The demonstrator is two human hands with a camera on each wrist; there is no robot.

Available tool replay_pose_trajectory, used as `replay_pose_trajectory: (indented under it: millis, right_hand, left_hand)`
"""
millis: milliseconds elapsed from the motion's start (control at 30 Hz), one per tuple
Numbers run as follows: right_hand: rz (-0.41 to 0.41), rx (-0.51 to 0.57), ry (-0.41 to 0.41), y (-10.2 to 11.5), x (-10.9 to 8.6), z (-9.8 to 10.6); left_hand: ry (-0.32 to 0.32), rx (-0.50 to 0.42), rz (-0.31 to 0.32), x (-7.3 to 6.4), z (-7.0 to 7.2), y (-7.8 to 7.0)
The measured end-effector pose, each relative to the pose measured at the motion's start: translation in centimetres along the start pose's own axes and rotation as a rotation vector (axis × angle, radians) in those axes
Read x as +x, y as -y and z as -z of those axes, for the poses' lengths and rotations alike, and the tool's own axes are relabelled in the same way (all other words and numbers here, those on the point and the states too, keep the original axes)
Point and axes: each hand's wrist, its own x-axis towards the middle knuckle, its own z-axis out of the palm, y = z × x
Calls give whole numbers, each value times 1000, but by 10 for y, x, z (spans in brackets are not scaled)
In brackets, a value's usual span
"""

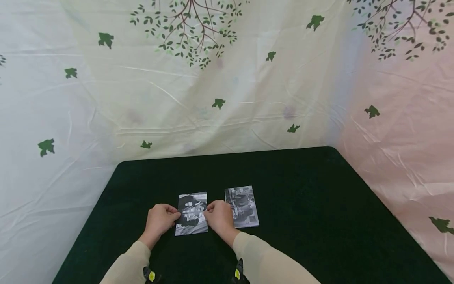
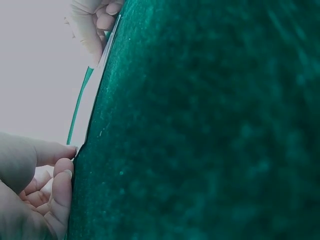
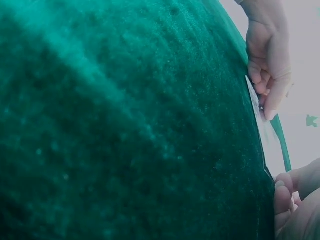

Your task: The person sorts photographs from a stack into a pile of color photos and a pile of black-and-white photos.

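Observation:
A black-and-white photo print point(image 1: 192, 215) lies on the dark green tabletop, with a hand at each side edge. My left hand point(image 1: 161, 221) pinches its left edge between thumb and fingers; in the left wrist view, the photo's corner point(image 2: 90, 112) meets the thumb tip. On the right edge, my right hand point(image 1: 220, 217) pinches with thumb and curled fingers. The right wrist view shows the same photo point(image 3: 265, 137) edge-on, close to the cloth. Just right of my right hand sits a second black-and-white photo point(image 1: 242, 205), seemingly a small stack, partly covered by that hand.
The green cloth-covered table point(image 1: 301, 197) has rounded far corners. Behind it hangs a pale fabric backdrop point(image 1: 248, 86) with printed leaves and branches; a pinkish side panel point(image 1: 400, 130) stands at the right. Dark straps with yellow marks circle both wrists.

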Motion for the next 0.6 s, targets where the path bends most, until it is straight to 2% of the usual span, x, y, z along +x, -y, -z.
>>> replay_pose_trajectory:
  millis: [100,233,367,500,600]
  right_hand:
    - [-19,37,37,1,-1,2]
    - [-33,88,89,0,8,2]
    - [-17,137,112,1,15,7]
    - [-9,193,128,-3,21,27]
    - [-19,165,101,-15,28,51]
  left_hand:
    - [0,-4,-7,-1,0,0]
    - [-8,-22,-7,5,1,0]
    - [-33,-47,-12,8,1,-2]
    - [-82,-65,-68,11,-2,-10]
    - [-103,-86,-116,14,-8,-23]
